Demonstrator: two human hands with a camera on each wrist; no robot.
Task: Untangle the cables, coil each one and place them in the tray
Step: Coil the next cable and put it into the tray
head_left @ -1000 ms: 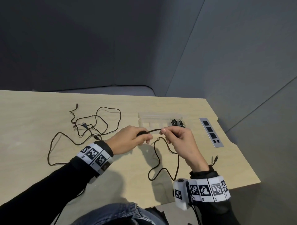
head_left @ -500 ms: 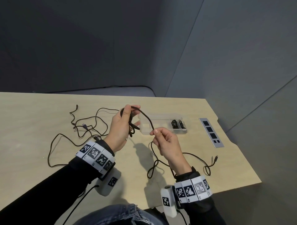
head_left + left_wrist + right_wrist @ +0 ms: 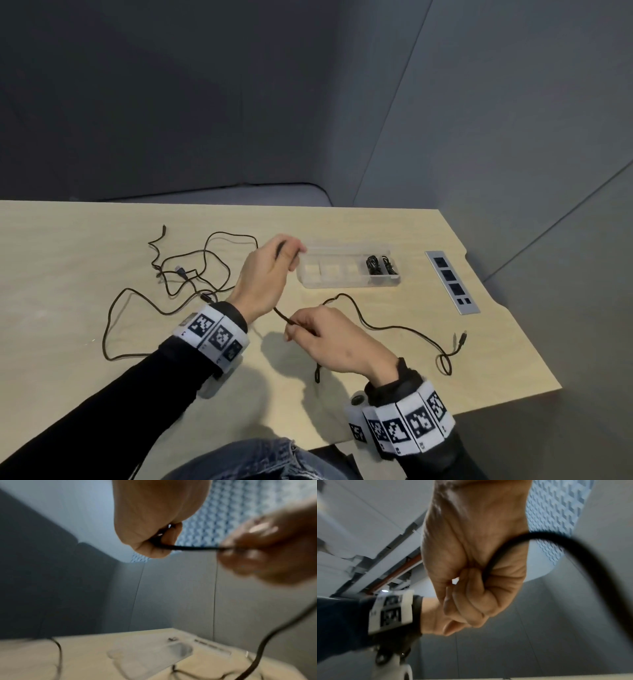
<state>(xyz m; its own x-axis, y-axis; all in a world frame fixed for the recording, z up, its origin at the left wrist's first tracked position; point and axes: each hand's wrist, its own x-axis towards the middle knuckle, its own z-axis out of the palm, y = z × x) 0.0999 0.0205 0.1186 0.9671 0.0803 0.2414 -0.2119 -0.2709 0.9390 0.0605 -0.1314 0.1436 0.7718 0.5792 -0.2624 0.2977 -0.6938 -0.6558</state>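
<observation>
My left hand [image 3: 270, 270] is raised near the clear tray [image 3: 346, 282] and grips loops of a thin black cable [image 3: 387, 327]. A short taut stretch of that cable [image 3: 193, 548] runs down to my right hand [image 3: 322, 334], which pinches it closer to me. The rest of the cable trails right across the table to a small loop [image 3: 444, 365] and a plug [image 3: 462, 337]. A tangle of other black cables [image 3: 191, 270] lies on the table left of my left hand. In the tray's right compartment sit two coiled cables [image 3: 378, 265].
A grey socket panel [image 3: 452, 281] is set into the tabletop right of the tray. The table's right edge [image 3: 507, 315] runs close to the cable's plug. Grey walls stand behind and to the right. My denim-clad lap [image 3: 260, 459] is at the near edge.
My right hand has dropped toward me and slid along the cable. My left hand has stayed raised with the loops. The trailing cable has shifted on the table at the right.
</observation>
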